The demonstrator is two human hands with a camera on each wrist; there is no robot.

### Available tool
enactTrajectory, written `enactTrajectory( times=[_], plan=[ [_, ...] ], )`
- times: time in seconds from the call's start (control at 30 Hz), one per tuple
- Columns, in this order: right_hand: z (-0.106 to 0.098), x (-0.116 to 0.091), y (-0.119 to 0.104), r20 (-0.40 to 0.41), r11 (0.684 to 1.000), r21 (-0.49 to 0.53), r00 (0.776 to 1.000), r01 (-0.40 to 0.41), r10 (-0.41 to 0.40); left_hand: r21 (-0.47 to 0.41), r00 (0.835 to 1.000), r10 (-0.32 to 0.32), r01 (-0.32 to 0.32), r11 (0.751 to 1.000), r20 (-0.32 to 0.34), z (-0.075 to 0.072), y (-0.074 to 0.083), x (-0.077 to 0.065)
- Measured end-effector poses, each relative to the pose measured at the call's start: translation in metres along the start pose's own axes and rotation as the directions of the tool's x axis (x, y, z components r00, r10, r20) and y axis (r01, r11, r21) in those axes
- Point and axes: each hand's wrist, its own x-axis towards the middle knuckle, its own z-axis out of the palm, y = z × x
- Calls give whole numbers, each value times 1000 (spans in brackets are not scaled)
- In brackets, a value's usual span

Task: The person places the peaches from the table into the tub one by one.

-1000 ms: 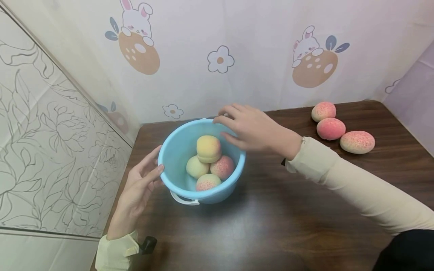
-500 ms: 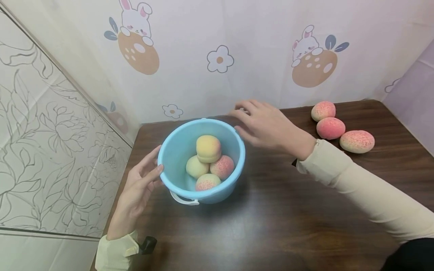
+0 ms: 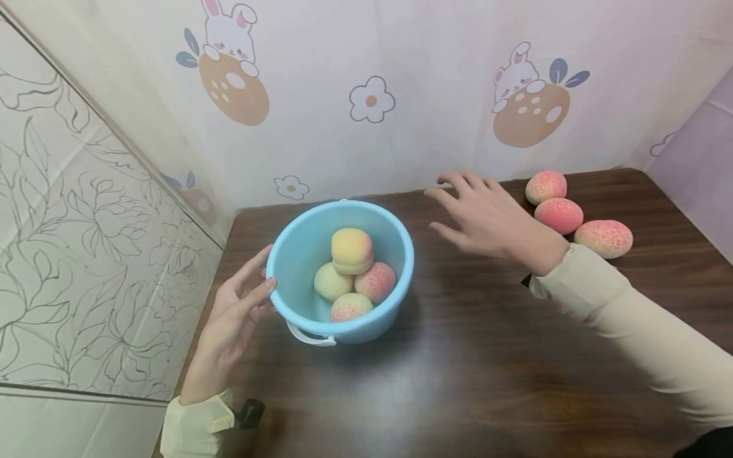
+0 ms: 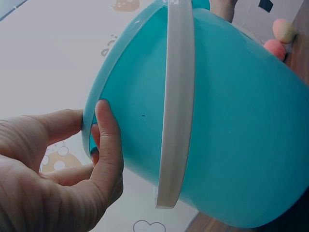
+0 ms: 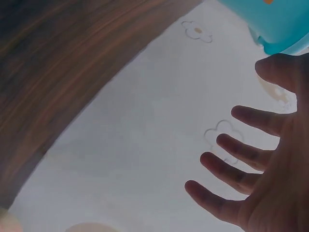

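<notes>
Bucket (image 3: 300, 261) pinched by left hand (image 3: 236, 312), right hand (image 3: 487, 219) spread wide. Probably mid-fill, so 3 o'clock peaches (image 3: 559, 216) should be grabbed.

Glare on table (image 3: 395, 388); wrist views dim, R prob. soft.

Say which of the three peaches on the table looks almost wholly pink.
The middle peach; the back peach and the front peach both show pale yellow areas.
</notes>
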Motion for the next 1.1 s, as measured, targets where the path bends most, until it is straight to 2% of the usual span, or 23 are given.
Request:
enactTrajectory(
  times=[0.53, 0.77, 1.1],
  plan=[
    [17, -44, 51, 67, 984, -84, 984, -160, 166, 3, 1000, 0, 0, 1000, -1, -1, -1, 0],
    [22, -58, 75, 136, 965, -111, 958, -237, 251, -8, 1000, -2, 2, 1000, 5, -2, -2, 0],
    [31, -75, 107, 214, 944, -126, 921, -305, 326, -4, 1000, -7, 7, 1000, 2, -2, -2, 1]
  ],
)
